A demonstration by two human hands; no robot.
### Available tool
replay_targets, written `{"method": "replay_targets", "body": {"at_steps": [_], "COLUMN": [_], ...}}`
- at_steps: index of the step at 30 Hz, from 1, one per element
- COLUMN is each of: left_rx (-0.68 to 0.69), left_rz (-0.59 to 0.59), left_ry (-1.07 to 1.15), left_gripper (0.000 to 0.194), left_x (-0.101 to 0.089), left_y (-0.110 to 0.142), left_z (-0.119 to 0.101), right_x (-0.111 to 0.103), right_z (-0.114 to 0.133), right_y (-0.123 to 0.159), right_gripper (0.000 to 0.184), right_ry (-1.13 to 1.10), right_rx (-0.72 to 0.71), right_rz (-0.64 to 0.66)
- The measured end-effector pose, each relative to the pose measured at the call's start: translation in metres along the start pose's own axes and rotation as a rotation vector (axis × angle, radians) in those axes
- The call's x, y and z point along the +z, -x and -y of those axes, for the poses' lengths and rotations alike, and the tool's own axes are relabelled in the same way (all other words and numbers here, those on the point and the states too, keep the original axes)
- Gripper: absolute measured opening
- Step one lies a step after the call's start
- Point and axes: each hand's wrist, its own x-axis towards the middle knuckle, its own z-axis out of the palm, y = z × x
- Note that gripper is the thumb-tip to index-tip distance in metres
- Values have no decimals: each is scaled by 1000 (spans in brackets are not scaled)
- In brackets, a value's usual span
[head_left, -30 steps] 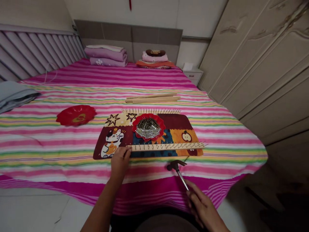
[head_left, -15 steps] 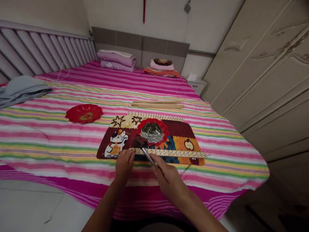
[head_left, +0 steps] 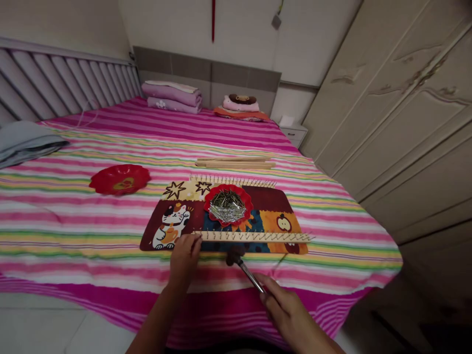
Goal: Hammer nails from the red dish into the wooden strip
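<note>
My right hand (head_left: 285, 309) is closed around the metal handle of a hammer (head_left: 248, 275), whose dark head is just in front of the near edge of the patterned mat (head_left: 254, 193). A pale wooden strip (head_left: 254, 237) studded with a row of nails lies across the mat. At its left end my left hand (head_left: 185, 256) is closed, fingertips pinched on the strip; whether a nail is between them is hidden. Beyond the strip sits a scalloped red bowl (head_left: 250, 196) full of loose nails. A second nail-studded strip (head_left: 236, 181) lies along the mat's far edge.
Several plain wooden strips (head_left: 234, 163) lie farther back on the striped bed sheet (head_left: 73, 216). To the left rest a red scalloped plate (head_left: 120, 179) and grey folded cloth (head_left: 27, 142). Folded bedding (head_left: 171, 96) is by the headboard; a wardrobe (head_left: 391, 113) stands at right.
My right hand has drawn the hammer back and to the right, away from the strip's left end. The left hand stays at that end. The whole view has shifted slightly.
</note>
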Motion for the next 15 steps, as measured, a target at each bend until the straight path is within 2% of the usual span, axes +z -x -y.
{"method": "replay_targets", "body": {"at_steps": [5,9,11,15], "left_rx": [-31,-2,62,140], "left_rz": [-61,-65,1,263], "left_ry": [-44,-160,-238,-466], "left_gripper": [23,22,21,19], "left_x": [-20,-26,-19,5], "left_y": [-11,-52,-76,-108], "left_z": [-13,-32,-40,-53], "right_x": [-4,4,8,10], "right_z": [-81,-112,-116,-118], "right_y": [20,30,30,26], "right_gripper": [46,60,62,61], "right_ry": [-194,-428,-516,-572], "right_rx": [180,362,412,422], "right_rz": [-206,-327,-332,-328]}}
